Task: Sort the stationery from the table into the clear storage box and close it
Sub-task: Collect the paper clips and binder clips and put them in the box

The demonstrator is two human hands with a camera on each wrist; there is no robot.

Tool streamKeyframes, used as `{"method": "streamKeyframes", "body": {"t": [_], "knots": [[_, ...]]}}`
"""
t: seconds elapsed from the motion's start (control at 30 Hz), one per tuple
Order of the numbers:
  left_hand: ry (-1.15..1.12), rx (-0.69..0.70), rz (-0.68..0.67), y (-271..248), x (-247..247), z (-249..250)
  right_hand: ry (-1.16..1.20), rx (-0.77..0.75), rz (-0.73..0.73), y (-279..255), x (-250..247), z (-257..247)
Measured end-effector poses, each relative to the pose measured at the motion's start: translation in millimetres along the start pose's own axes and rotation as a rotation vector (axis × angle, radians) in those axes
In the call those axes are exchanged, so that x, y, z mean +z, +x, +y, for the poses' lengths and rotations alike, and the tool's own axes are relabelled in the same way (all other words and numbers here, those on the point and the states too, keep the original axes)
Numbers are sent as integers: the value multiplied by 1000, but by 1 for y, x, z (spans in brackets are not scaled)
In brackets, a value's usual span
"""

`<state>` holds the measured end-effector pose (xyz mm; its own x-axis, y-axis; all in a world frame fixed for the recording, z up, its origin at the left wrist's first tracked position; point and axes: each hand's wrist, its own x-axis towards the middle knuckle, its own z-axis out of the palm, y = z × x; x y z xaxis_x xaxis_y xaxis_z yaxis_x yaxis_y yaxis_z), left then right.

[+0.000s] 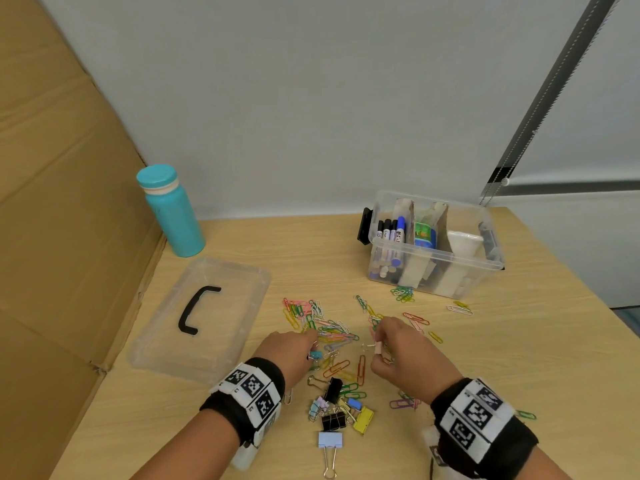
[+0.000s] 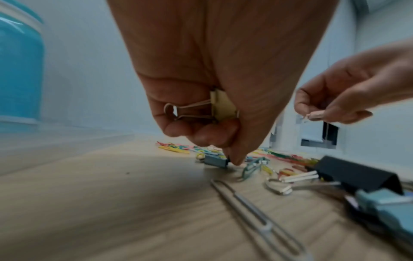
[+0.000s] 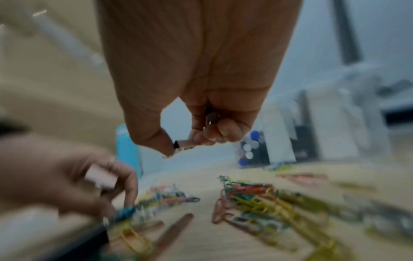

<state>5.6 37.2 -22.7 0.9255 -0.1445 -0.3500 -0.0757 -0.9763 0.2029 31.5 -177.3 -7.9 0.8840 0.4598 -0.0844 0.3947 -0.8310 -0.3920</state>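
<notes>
Binder clips are what both hands are holding, low over the middle of the wooden table (image 1: 502, 341). The left hand (image 1: 294, 353) curls its fingers round a yellow binder clip (image 2: 222, 106) tucked into the palm, its long axis roughly level in the left wrist view, wire handles pointing left and the body to the right; at the same time its fingertip touches a small blue binder clip (image 2: 215, 160) lying on the table. The right hand (image 1: 398, 348) pinches a small pink binder clip (image 1: 378, 348) between thumb and forefinger, just above the surface, with its wire handles pointing left toward the left hand; something more sits inside its curled fingers, too blurred to name. Coloured paper clips (image 1: 332, 327) lie scattered under and beyond both hands, and a cluster of more binder clips (image 1: 341, 408), black, yellow, blue and pastel, lies near the front edge between the wrists. Farther back on the right stands the clear storage box (image 1: 433, 265), open, with markers (image 1: 391, 233) standing upright in its left compartment. Its clear lid (image 1: 207, 323) with a black handle lies flat on the left, well apart from the box, and a teal bottle (image 1: 171, 211) stands behind it beside a cardboard wall (image 1: 62, 202).
</notes>
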Motion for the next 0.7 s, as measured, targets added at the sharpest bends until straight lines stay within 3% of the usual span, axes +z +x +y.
{"method": "streamKeyframes", "body": {"t": [0.07, 0.2, 0.27, 0.33, 0.4, 0.47, 0.63, 0.7], "knots": [[-80, -25, 41, -3, 0, -6, 387, 125, 30, 0, -3, 8], [-239, -50, 124, -13, 2, -23, 1475, 326, -80, -1, -4, 18], [-308, -58, 158, -18, 2, -30, 1745, 355, -107, -1, -1, 20], [-375, -69, 195, -24, 2, -38, 1789, 367, -109, 1, 1, 17], [-448, -75, 248, -30, 3, -44, 1610, 331, -122, 8, 0, 4], [-505, -81, 302, -36, 4, -48, 1249, 269, -156, 17, -3, -13], [-589, -120, 342, -45, 8, -55, 66, -191, -245, 47, 11, -49], [-607, -130, 349, -48, 8, -57, -199, -265, -316, 62, 22, -55]]}}
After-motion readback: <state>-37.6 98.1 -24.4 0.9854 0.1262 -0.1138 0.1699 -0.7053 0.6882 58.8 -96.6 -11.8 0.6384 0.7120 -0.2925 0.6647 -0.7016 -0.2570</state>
